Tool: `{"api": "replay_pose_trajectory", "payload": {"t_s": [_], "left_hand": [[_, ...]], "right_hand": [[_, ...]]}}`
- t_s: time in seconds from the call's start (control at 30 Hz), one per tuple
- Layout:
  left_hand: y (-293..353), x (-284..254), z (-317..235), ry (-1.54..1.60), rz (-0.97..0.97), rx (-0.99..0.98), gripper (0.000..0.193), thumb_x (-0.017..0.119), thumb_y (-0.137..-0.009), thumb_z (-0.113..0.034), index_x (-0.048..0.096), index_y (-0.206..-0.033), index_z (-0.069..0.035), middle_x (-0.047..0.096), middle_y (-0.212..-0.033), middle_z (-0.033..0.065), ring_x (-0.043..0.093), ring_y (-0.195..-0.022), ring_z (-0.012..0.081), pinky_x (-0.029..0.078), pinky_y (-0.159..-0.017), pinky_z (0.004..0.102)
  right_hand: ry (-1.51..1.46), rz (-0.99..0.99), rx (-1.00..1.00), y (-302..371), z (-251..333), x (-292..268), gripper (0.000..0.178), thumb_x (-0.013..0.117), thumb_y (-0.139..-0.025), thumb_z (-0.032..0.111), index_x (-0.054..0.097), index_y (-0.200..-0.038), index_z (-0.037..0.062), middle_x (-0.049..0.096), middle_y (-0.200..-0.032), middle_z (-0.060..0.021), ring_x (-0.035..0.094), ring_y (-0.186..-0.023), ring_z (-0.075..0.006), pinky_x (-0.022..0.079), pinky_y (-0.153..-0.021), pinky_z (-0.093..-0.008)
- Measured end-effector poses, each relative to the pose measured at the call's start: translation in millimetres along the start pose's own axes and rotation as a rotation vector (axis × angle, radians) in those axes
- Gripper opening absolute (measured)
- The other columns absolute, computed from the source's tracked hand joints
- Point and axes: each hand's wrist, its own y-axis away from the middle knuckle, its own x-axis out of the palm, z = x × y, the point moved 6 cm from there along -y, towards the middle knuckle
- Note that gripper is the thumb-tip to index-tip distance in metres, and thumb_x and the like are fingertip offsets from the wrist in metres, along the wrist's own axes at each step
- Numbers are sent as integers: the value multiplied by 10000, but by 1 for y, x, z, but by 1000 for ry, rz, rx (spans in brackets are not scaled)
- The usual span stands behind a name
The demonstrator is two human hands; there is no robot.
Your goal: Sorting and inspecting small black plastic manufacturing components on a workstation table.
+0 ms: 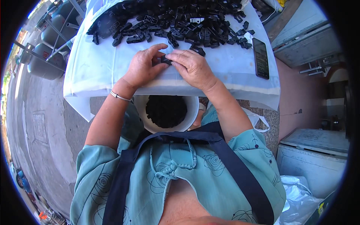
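Note:
Between my two hands, just above the near part of the table, is a small black plastic part (165,60). My left hand (144,64) pinches it from the left, with the index finger arched over it. From the right, the fingertips of my right hand (192,66) press on the same part and hide much of it. Beyond my hands spreads a large pile of black plastic parts (150,28) of like kind; a few lie close to my right fingers. One piece in the pile shows a pale face (196,20).
A white cloth (101,71) covers the table, and a dark phone (260,59) lies at its right edge. Below the front edge, between my legs, stands a white bucket (193,112) with black pieces inside. Grey metal cabinets (313,150) stand at right, grey round containers (47,62) at left.

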Motion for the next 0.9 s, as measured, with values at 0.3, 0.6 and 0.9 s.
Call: {"api": "replay_pose_trajectory", "payload": {"t_s": [0.3,0.6,0.9], "left_hand": [[-17,-15,8,5,77,-124,407,625,-792,26,605,-1188,-67,599,-1179,133,637,-841,215,534,-757,291],[-54,13,-23,-564,56,280,339,627,-800,-48,616,-1137,-81,619,-1126,96,639,-883,326,539,-799,394],[-21,-12,5,-327,-34,19,244,729,-784,-75,646,-1014,-66,625,-893,80,624,-811,206,518,-764,297]], "right_hand": [[328,155,74,9,13,4,280,617,-835,89,683,-1106,119,652,-1103,-86,600,-955,-247,428,-816,-381],[422,112,176,8,-20,-48,357,565,-789,-38,663,-1111,81,634,-991,-112,616,-905,-318,507,-797,-409],[434,187,38,5,-20,-36,399,602,-791,-25,636,-1169,95,615,-1138,-130,619,-987,-313,510,-868,-381]]}}
